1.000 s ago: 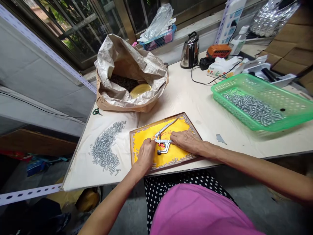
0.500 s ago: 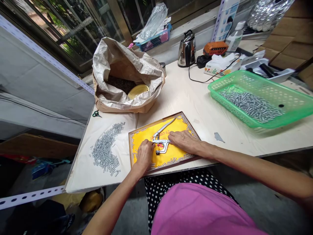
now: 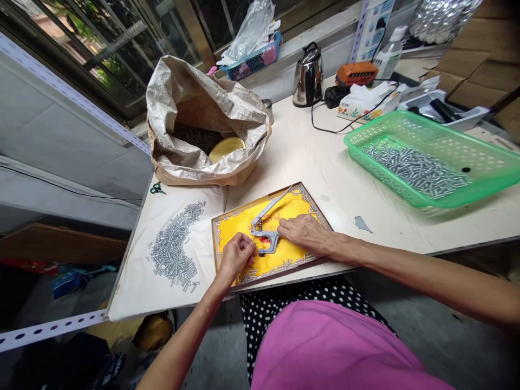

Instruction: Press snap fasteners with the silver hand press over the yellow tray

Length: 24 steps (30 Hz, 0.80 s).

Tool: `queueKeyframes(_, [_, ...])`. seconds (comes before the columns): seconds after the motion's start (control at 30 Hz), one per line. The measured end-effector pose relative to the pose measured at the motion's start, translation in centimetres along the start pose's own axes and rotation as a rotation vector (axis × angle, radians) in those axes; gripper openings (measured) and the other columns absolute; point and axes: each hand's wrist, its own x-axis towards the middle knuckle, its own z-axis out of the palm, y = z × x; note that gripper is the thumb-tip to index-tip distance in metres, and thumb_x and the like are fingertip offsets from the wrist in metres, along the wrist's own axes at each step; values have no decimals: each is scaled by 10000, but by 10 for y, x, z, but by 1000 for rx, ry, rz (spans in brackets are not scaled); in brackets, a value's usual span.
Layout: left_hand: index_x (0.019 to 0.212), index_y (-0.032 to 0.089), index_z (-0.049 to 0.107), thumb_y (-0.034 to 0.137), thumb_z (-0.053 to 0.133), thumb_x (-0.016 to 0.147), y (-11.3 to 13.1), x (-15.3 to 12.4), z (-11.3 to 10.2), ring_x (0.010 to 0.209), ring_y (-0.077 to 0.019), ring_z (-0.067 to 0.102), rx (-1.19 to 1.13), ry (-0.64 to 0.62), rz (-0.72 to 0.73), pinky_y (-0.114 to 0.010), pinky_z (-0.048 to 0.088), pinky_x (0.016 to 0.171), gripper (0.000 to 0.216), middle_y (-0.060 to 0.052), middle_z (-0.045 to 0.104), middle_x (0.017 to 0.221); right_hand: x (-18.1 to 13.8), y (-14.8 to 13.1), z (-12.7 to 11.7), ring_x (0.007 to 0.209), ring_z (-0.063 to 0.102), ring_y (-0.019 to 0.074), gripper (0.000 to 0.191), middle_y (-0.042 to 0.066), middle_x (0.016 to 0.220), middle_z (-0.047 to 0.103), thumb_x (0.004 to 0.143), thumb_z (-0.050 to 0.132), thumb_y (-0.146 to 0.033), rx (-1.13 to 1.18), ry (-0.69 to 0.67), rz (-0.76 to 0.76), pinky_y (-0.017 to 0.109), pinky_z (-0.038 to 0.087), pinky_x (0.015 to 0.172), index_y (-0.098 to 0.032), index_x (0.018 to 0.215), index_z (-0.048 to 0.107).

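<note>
Just right of the left hand's (image 3: 235,254) pinched fingertips, now drawn back, are silver pliers (image 3: 275,240), grasped in the right hand's (image 3: 304,233) curled fingers. Whether the left pinches anything is unclear.

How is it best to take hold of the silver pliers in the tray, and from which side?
Grip the silver pliers by the handle end, probably coming from the right: the right hand already covers that part. The long lever stands apart from the body and slants toward the far right corner of the tray, while the mouth opens left, so this side leaves the mouth free.
</note>
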Motion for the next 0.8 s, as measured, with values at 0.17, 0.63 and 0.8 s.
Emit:
queueKeyframes(0.17, [841, 214, 542, 255, 502, 844, 11, -4, -1, 573, -151, 575, 460, 154, 183, -262, 404, 589, 56, 9, 617, 654, 7, 10, 16, 777, 545, 174, 164, 77, 983, 603, 992, 374, -127, -6, -7, -18, 309, 312, 621, -162, 1017, 533])
queueKeyframes(0.63, [818, 131, 675, 471, 853, 525, 4, -6, -1, 561, -112, 584, -333, 55, -118, -246, 506, 574, 483, -7, 654, 651, -2, -11, -15, 805, 576, 190, 223, 89, 968, 615, 976, 342, -69, -73, 6, -49, 331, 358, 661, -151, 1016, 546])
queueKeyframes(0.8, [733, 118, 706, 519, 887, 453, -3, -8, 2, 548, -91, 557, -354, 46, -158, -211, 463, 540, 522, -6, 655, 628, -3, -14, -16, 809, 562, 194, 252, 89, 982, 616, 971, 327, -62, -74, -21, -68, 345, 368, 690, -149, 1044, 553])
